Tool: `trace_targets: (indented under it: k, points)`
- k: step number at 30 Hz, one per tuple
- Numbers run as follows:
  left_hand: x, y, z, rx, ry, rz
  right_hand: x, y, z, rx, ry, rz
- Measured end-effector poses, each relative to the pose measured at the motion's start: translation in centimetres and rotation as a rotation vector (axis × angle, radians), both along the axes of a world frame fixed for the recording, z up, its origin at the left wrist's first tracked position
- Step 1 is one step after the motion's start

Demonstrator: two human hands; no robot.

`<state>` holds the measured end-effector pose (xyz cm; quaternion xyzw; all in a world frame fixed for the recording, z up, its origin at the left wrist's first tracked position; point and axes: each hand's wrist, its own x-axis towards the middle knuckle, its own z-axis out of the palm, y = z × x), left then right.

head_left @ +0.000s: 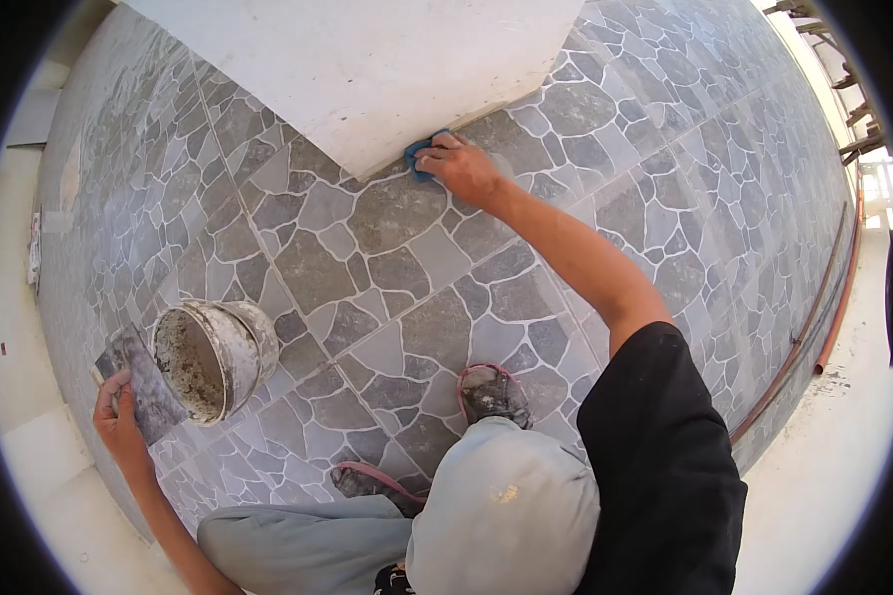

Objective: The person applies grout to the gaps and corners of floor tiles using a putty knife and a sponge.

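My right hand [461,171] presses a blue sponge [417,162] against the foot of the white wall [367,89], close to its corner, where the wall meets the tiled floor. Its fingers are bent over the sponge, which they partly cover. Down on the left, my left hand [119,415] grips a flat grey rectangular plate [144,382] smeared with pale mortar; any handle is hidden. Right beside that plate is a white bucket [253,342], crusted with mortar, its open mouth turned toward the left hand and grey-brown material showing inside.
Grey stone-pattern tiles [407,273] cover the floor around me. My shoes [493,394] and bent knees are below. Long reddish pipes or rods [794,367] lie along the right side by a pale wall edge [814,446].
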<state>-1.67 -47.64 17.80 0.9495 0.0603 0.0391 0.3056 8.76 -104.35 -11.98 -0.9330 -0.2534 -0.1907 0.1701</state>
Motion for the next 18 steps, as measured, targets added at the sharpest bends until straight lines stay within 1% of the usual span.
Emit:
trace_targets:
  k: [1, 2, 3, 4, 5, 6, 7, 8, 10, 11, 12, 14, 15, 16, 17, 18]
  points:
    - [-0.5, 1.7, -0.2, -0.016, -0.015, 0.044, 0.1, -4.2, 0.2, -0.042, -0.019, -0.050]
    - [-1.0, 3.2, -0.2, -0.029, -0.027, 0.090, 0.0, -7.7, 0.8, 0.000, 0.072, -0.105]
    - [-1.6, 4.6, -0.1, -0.028, -0.006, 0.094, 0.3, -10.8, 0.0, 0.013, 0.037, -0.200]
    - [-2.3, 5.9, 0.4, -0.082, -0.022, 0.156, 0.5, -13.6, -0.5, -0.050, 0.011, -0.307]
    - [-2.5, 6.7, 0.8, -0.134, -0.040, 0.216, 0.3, -15.4, -0.5, -0.044, 0.033, -0.452]
    - [-2.7, 7.0, 1.0, -0.128, -0.021, 0.221, 0.3, -16.4, -0.1, 0.045, 0.137, -0.657]
    - [-3.0, 7.3, 1.5, -0.187, -0.056, 0.270, 0.5, -17.4, 0.1, 0.093, 0.210, -0.797]
    - [-3.2, 7.7, 1.9, -0.246, -0.099, 0.317, 0.6, -18.2, -0.6, 0.095, 0.220, -0.792]
    - [-3.0, 7.7, 1.9, -0.259, -0.128, 0.352, 2.2, -19.4, -1.4, 0.197, -0.070, -0.949]
    - [-2.7, 6.8, 1.8, -0.214, -0.123, 0.304, 2.3, -19.0, -1.2, 0.201, -0.067, -0.945]
    - [-2.3, 6.1, 1.5, -0.172, -0.116, 0.254, 2.4, -18.9, -0.7, 0.173, -0.043, -0.979]
    - [-1.0, 7.0, -0.1, -0.198, -0.081, 0.223, 2.5, -18.9, 0.2, 0.144, -0.020, -1.019]
    - [-0.3, 7.2, -0.8, -0.224, -0.048, 0.191, 2.4, -18.8, 0.5, 0.255, 0.093, -1.053]
    - [0.3, 5.9, -0.9, -0.222, -0.049, 0.189, 2.4, -18.5, 0.9, 0.368, 0.206, -1.082]
    - [0.6, 4.5, -1.1, -0.150, -0.053, 0.164, 2.3, -17.9, 1.1, 0.373, 0.205, -1.080]
    - [0.7, 3.5, -1.2, -0.076, -0.053, 0.143, 1.8, -16.9, 1.4, 0.352, 0.249, -1.015]
